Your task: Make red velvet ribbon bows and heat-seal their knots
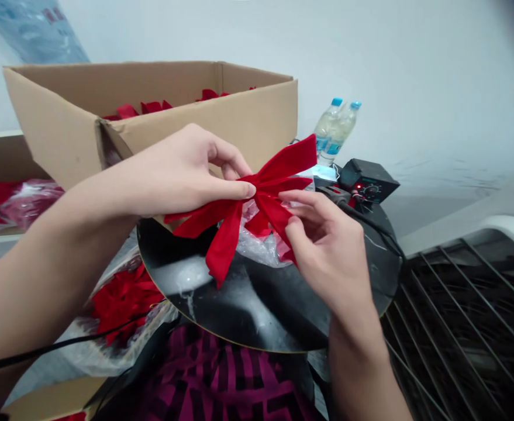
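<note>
A red ribbon bow [224, 240] with several loops and tails is held up in front of me, above a round black tabletop [257, 310]. My left hand [182, 169] pinches the bow's middle between thumb and fingers. On the bow's right side, my right hand [327, 245] has its thumb and fingers closed around a lower tail. Behind the bow, a clear plastic bag [257, 247] with red pieces rests on the tabletop, partly hidden by the bow.
A large cardboard box [257, 117] with red ribbon pieces stands behind. Lower left, a plastic-lined basket holds red bows [127, 298]. Two bottles [338, 131] and a black control box [368, 181] with a red light stand at the back right. A wire rack [462, 327] is at right.
</note>
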`<state>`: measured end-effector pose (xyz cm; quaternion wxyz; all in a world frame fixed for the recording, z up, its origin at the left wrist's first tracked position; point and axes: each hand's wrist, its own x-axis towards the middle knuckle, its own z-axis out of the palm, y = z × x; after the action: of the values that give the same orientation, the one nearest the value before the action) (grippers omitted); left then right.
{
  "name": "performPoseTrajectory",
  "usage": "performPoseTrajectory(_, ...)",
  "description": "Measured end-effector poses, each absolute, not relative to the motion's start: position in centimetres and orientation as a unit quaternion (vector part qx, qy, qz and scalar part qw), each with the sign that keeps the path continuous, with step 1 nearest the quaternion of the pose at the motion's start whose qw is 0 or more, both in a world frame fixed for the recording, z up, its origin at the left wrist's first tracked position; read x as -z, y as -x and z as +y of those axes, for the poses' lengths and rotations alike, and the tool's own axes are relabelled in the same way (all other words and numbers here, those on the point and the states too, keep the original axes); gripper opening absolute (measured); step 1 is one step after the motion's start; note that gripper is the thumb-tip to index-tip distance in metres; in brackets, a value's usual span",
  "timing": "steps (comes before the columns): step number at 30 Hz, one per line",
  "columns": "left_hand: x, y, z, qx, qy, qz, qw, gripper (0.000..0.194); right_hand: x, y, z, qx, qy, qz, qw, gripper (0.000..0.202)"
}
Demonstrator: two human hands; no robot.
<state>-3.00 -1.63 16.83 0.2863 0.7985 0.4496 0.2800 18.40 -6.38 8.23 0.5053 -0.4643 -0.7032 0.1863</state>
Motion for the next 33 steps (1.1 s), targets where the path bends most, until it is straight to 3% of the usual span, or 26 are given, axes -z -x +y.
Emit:
performPoseTrajectory(3, -16.6, 3.5, -1.1, -0.258, -0.802, 0.449, 0.297, 0.022, -8.3, -19.7, -6.9, -0.236, 0.438, -0.735, 0.461, 0.036)
performPoseTrajectory(6, -16.3, 3.5, -0.8, -0.236, -0.797, 0.444, 0.334, 0.024, -8.7, -19.7, -7.6, -0.163, 0.442, -0.763, 0.443, 0.022)
performPoseTrajectory(14, -15.4, 3.1, -1.2, -0.212, -0.782, 0.437, 0.391, 0.024, -7.9, -17.2, -7.9, -0.013, 0.45, -0.737, 0.504, 0.005)
performPoseTrajectory(33, -12.7, 2.8, -2.2, -0.215, -0.691, 0.43, 0.54, 0.006, -4.8, -18.8, -8.3, 0.073, 0.416, -0.749, 0.512, 0.019)
